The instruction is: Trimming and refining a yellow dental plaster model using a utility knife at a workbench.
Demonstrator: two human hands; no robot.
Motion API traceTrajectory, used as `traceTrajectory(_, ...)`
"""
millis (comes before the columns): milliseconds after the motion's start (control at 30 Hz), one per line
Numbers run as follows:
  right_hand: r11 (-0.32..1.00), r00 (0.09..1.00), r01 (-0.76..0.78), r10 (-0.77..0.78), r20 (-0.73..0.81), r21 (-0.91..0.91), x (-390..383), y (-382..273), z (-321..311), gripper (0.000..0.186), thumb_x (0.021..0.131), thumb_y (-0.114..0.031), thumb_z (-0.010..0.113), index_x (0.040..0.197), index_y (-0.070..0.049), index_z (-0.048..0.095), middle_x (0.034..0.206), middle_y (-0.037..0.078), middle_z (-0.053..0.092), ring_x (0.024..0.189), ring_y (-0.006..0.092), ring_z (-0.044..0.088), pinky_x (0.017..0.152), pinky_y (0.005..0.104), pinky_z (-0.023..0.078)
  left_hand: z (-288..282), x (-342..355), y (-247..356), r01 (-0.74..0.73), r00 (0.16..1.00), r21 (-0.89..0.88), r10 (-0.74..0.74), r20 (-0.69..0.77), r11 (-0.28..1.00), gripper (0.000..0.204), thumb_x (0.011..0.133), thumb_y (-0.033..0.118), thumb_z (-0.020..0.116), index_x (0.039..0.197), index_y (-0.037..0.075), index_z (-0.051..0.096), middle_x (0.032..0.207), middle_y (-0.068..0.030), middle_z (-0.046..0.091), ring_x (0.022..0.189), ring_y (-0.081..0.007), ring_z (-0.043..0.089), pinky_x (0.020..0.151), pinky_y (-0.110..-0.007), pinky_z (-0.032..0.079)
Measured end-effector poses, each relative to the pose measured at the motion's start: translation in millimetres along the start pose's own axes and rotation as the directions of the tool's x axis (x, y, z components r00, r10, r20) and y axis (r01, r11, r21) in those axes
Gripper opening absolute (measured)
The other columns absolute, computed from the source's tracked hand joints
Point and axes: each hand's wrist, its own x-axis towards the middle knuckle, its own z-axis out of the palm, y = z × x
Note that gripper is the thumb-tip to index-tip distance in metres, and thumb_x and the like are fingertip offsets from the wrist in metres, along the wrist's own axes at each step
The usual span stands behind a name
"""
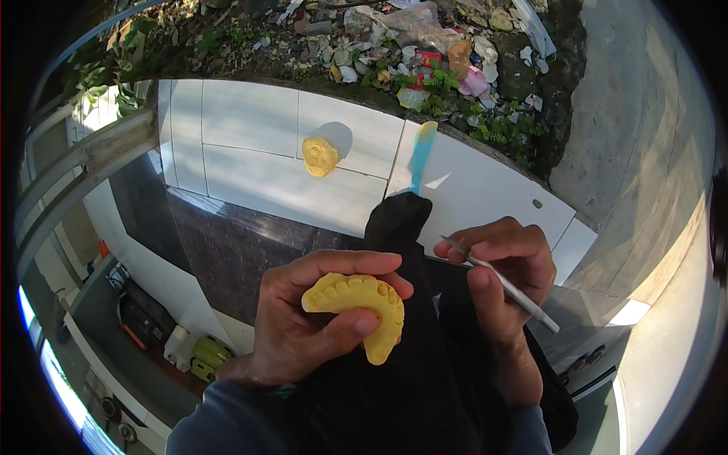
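Note:
My left hand (303, 318) grips a yellow dental cast (350, 299), curved like a horseshoe with a row of teeth along its outer edge. The thumb presses on its inner side and the fingers wrap behind it. To the right, my right hand (516, 265) pinches a thin grey carving knife (516, 292) between thumb and fingers. Its pointed tip faces left toward the cast, with a gap between them. A blue spatula (422, 155) with yellow material on its end lies on the white tiles beyond. Left of it sits a yellow lump (319, 156).
White tiles (250, 114) form a ledge ahead, with dark tiles (235, 243) below. Past the ledge lies soil with litter and plants (447, 83). A concrete wall (629, 136) rises at right. Black cloth (394, 402) covers my lap. Shelf items, including a green object (211, 358), stand lower left.

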Motion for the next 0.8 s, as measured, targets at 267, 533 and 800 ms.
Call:
traceTrajectory(267, 0.967, 0.977, 0.204, -0.192, 0.092, -0.152, -12.6, -33.3, 31.1, 0.026, 0.069, 0.005, 0.074, 0.088, -0.004, 0.057, 0.077, 0.010, 0.063, 0.084, 0.0329, 0.069, 0.070, 0.0365, 0.060, -3.0, -0.7, -5.6, -0.129, 0.986, 0.049, 0.122, 0.114, 0.991, 0.037, 0.086, 0.003, 0.065, 0.120, -0.006, 0.056, 0.107, -0.0174, 0.066, 0.098, -0.0196, 0.064, 0.085, -0.031, 0.053)
traceTrajectory(533, 0.941, 0.970, 0.216, -0.176, 0.169, -0.261, -8.5, -37.1, 29.4, 0.028, 0.066, 0.005, 0.075, 0.086, -0.004, 0.059, 0.077, 0.009, 0.063, 0.086, 0.0325, 0.069, 0.071, 0.0368, 0.061, -5.7, -4.5, -3.0, -0.034, 0.996, -0.032, 0.037, 0.084, 0.999, 0.037, 0.086, 0.003, 0.065, 0.121, -0.005, 0.056, 0.108, -0.0181, 0.065, 0.100, -0.0189, 0.064, 0.087, -0.031, 0.052)
traceTrajectory(800, 0.931, 0.970, 0.210, -0.162, 0.179, -0.298, -6.7, -40.4, 31.0, 0.028, 0.066, 0.005, 0.077, 0.086, -0.002, 0.059, 0.078, 0.009, 0.063, 0.089, 0.0314, 0.069, 0.075, 0.0373, 0.060, -6.2, -3.0, -3.7, -0.023, 0.994, -0.034, 0.026, 0.106, 0.999, 0.038, 0.087, 0.003, 0.064, 0.122, -0.005, 0.055, 0.109, -0.0191, 0.066, 0.101, -0.0183, 0.063, 0.088, -0.031, 0.051)
